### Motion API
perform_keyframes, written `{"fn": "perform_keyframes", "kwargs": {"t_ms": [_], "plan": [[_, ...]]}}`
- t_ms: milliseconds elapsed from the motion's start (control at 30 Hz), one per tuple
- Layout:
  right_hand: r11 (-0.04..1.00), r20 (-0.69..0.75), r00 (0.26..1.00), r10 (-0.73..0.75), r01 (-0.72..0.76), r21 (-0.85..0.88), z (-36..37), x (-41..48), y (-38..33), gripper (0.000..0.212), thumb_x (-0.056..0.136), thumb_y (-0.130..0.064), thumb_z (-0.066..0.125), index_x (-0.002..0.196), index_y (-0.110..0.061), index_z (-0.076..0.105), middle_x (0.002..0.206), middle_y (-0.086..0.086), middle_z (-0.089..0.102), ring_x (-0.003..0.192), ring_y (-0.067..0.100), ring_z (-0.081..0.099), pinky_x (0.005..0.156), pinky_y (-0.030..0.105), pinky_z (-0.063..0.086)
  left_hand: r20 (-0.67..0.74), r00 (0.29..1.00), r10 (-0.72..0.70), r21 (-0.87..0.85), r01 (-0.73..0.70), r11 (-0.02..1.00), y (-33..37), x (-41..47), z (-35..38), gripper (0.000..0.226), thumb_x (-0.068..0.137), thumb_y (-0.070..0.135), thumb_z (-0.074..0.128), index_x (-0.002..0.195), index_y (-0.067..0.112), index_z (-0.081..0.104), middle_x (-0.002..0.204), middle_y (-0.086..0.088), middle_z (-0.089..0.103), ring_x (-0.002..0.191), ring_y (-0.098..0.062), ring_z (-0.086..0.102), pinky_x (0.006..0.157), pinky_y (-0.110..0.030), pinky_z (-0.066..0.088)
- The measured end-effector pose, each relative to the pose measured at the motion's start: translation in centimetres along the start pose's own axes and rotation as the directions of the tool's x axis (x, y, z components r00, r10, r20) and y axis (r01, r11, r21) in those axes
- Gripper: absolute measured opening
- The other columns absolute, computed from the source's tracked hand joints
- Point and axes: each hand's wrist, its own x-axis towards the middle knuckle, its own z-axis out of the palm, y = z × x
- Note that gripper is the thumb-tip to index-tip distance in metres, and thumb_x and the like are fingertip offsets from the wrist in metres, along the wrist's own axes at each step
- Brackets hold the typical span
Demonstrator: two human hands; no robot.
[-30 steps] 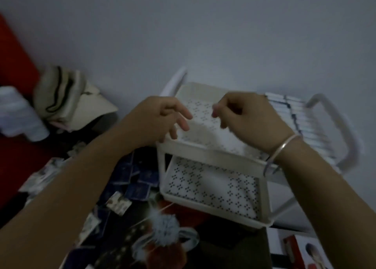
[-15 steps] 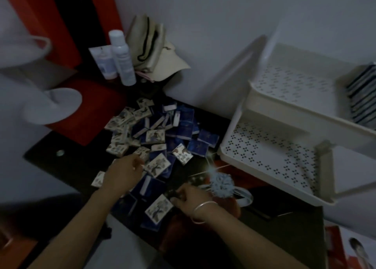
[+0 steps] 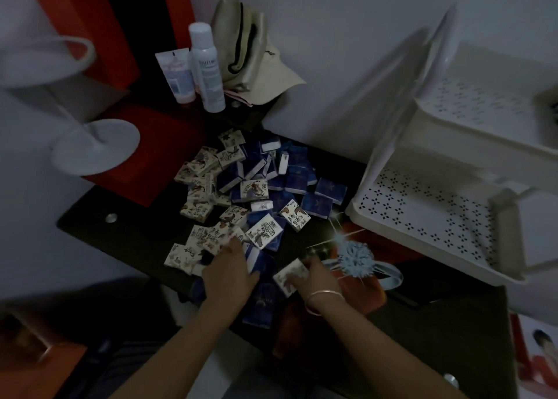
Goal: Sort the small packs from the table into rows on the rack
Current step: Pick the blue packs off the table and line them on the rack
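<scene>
Pick-up step: right hand (image 3: 317,275) pinches a pale pack (image 3: 290,275) left of the rack (image 3: 422,208). Left hand (image 3: 230,273) rests on the pile (image 3: 256,184); grip unclear. Next: carry to the rack, align in a row.

light: dim | wall (image 3: 347,36): plain white | table (image 3: 136,232): dark glossy | red panel (image 3: 105,30): far left

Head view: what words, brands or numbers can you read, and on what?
No text is legible.
On the spray bottle: dark lettering, too blurred to read.
On the tube: small print, too blurred.
On the cream packs: brush-style characters, too small to read.
On the blue packs: pale emblem, no readable words.
</scene>
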Motion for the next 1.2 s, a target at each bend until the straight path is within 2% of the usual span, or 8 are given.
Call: {"fn": "perform_keyframes", "kwargs": {"t_ms": [233, 400, 533, 667, 833, 967, 1033, 1200], "plan": [[0.975, -0.249, 0.968, -0.044, -0.012, -0.220, -2.5, 1.4, 3.4, 0.054, 0.084, -0.038, 0.061, 0.131, -0.017, 0.043, 0.129, 0.012, 0.046, 0.118, 0.029, 0.049, 0.089, 0.037, 0.047, -0.016, 0.986, 0.164, -0.340, -0.160, 0.927, 0.9, 1.0, -1.4, 0.043, 0.075, 0.050, 0.069, 0.108, 0.024, 0.058, 0.097, 0.004, 0.062, 0.087, -0.016, 0.061, 0.071, -0.034, 0.053], [0.837, -0.369, 0.865, -0.340, 0.457, 0.300, -8.2, -1.3, -0.4, 0.040, 0.095, -0.038, 0.033, 0.113, -0.018, 0.063, 0.112, 0.003, 0.062, 0.107, 0.016, 0.057, 0.091, 0.027, 0.043, 0.271, 0.901, 0.338, -0.835, 0.045, 0.549, 4.5, 1.0, -6.2, 0.026, 0.083, 0.035, 0.072, 0.105, 0.026, 0.064, 0.102, 0.005, 0.069, 0.087, -0.011, 0.069, 0.070, -0.030, 0.059], [0.706, -0.374, 0.835, -0.404, 0.545, 0.453, -15.2, -5.2, -2.7, 0.033, 0.093, -0.040, 0.047, 0.121, -0.025, 0.057, 0.112, -0.009, 0.062, 0.101, 0.003, 0.060, 0.085, 0.015, 0.049, 0.218, 0.894, 0.390, -0.888, 0.017, 0.459, 8.2, 0.9, -8.6, 0.016, 0.086, 0.032, 0.069, 0.100, 0.027, 0.065, 0.103, 0.001, 0.068, 0.089, -0.019, 0.068, 0.062, -0.025, 0.055], [0.798, -0.416, 0.790, -0.450, 0.565, 0.210, -20.7, -7.0, -1.9, 0.051, 0.080, -0.019, 0.074, 0.125, -0.026, 0.052, 0.107, -0.016, 0.058, 0.089, -0.005, 0.059, 0.067, 0.010, 0.045, 0.131, 0.891, 0.435, -0.902, -0.076, 0.425, 13.2, 0.4, -10.8, 0.013, 0.085, 0.032, 0.069, 0.080, 0.029, 0.057, 0.079, 0.005, 0.063, 0.074, -0.020, 0.064, 0.056, -0.026, 0.050], [0.896, -0.502, 0.780, -0.373, 0.444, 0.025, -27.4, -8.9, 0.3, 0.031, 0.075, -0.019, 0.075, 0.095, -0.023, 0.052, 0.082, -0.016, 0.057, 0.072, 0.000, 0.055, 0.064, 0.022, 0.041, 0.068, 0.872, 0.485, -0.960, -0.075, 0.270, 18.5, -0.2, -12.7, 0.044, 0.080, 0.051, 0.057, 0.083, 0.008, 0.065, 0.062, -0.005, 0.061, 0.053, -0.018, 0.056, 0.049, -0.028, 0.044], [0.867, -0.517, 0.770, -0.373, 0.488, 0.102, -32.1, -11.1, 2.0, 0.069, 0.082, -0.019, 0.069, 0.136, -0.039, 0.031, 0.100, -0.004, 0.062, 0.082, 0.015, 0.066, 0.077, 0.035, 0.054, 0.124, 0.855, 0.503, -0.984, 0.039, 0.176, 22.2, -0.2, -14.0, 0.029, 0.094, 0.038, 0.054, 0.097, 0.012, 0.068, 0.068, -0.004, 0.065, 0.054, -0.013, 0.059, 0.045, -0.025, 0.045], [0.838, -0.560, 0.725, -0.401, 0.538, 0.095, -34.6, -11.9, 2.8, 0.080, 0.084, -0.017, 0.066, 0.137, -0.057, 0.021, 0.106, -0.001, 0.061, 0.083, 0.022, 0.068, 0.078, 0.043, 0.056, 0.135, 0.843, 0.520, -0.986, 0.064, 0.152, 24.4, -0.5, -14.6, 0.026, 0.095, 0.034, 0.054, 0.102, 0.013, 0.066, 0.076, -0.004, 0.067, 0.060, -0.013, 0.062, 0.046, -0.025, 0.047], [0.774, -0.752, 0.574, -0.324, 0.618, 0.139, -40.3, -11.3, 3.6, 0.038, 0.079, -0.008, 0.061, 0.110, -0.029, 0.055, 0.104, -0.007, 0.064, 0.087, 0.016, 0.065, 0.074, 0.034, 0.058, 0.116, 0.814, 0.570, -0.993, 0.076, 0.094, 28.2, -0.7, -15.9, 0.024, 0.100, 0.017, 0.046, 0.119, 0.015, 0.061, 0.106, -0.011, 0.066, 0.084, -0.023, 0.065, 0.055, -0.034, 0.057]]}}
